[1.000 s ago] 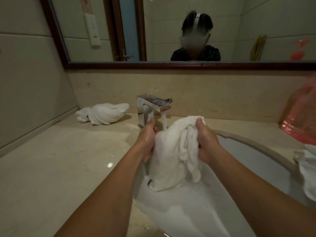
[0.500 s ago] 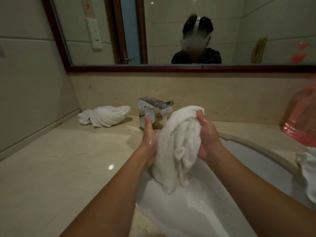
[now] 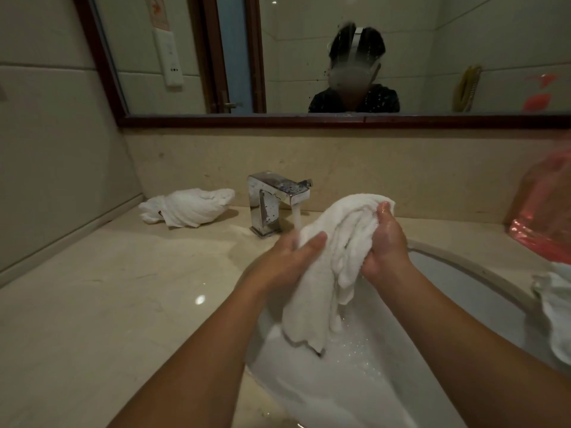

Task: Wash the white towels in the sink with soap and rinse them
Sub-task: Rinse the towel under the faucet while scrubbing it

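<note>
Three white towels: one in your hands over the sink (image 3: 457, 261), its long axis hanging downward; a second towel (image 3: 188, 206) left of the faucet (image 3: 272, 202); a third towel (image 3: 556, 307) on the sink's right rim. Your left hand (image 3: 290, 261) and right hand (image 3: 386, 245) each grip the held towel (image 3: 327, 273). The sink holds foamy water (image 3: 340, 384).

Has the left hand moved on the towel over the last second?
Yes. The left hand, earlier beside the faucet base, is lower and toward the person, thumb across the towel.
</note>
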Demonstrator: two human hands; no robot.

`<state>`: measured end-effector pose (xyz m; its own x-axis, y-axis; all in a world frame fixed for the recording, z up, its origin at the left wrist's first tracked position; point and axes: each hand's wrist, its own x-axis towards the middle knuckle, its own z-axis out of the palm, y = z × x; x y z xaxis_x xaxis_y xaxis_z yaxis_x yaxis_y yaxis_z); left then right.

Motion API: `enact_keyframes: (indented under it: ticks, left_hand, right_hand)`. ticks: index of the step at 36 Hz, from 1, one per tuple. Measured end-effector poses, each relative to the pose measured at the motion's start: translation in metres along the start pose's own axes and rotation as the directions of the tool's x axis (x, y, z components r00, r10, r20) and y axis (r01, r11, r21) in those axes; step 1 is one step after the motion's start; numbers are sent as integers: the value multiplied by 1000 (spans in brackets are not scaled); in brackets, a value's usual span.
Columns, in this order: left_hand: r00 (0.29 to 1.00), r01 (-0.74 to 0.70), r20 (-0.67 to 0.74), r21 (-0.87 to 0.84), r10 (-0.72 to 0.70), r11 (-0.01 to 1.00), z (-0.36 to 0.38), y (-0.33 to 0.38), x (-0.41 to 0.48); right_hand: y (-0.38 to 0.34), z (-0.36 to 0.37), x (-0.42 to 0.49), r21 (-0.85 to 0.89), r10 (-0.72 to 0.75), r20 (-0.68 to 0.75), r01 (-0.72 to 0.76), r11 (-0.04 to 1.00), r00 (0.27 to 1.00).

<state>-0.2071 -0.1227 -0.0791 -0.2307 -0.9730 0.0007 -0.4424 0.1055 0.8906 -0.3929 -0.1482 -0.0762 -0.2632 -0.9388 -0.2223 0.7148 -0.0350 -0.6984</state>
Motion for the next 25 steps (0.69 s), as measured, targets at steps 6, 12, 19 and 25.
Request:
enact_keyframes:
  ticks: [6,12,19,25]
  left_hand:
    - [999,28,40,153,-35,988,1,1,-4]
    - [993,-24,-113,-5,24,1000,2,-7,4]
    - [944,-99,-331,-263,7,960,-3,8,0]
    - [912,17,-367,-413,-183,911,-10,2,7]
  right_hand:
    - [4,2,4,16,33,4,-33,999,999]
    - [0,7,-1,-6,-14,21,14,1000,1000]
    - [-2,-2,-1,-377,-185,60,194,906,981]
    - [21,2,-8,-420,-79,123,124,899,989]
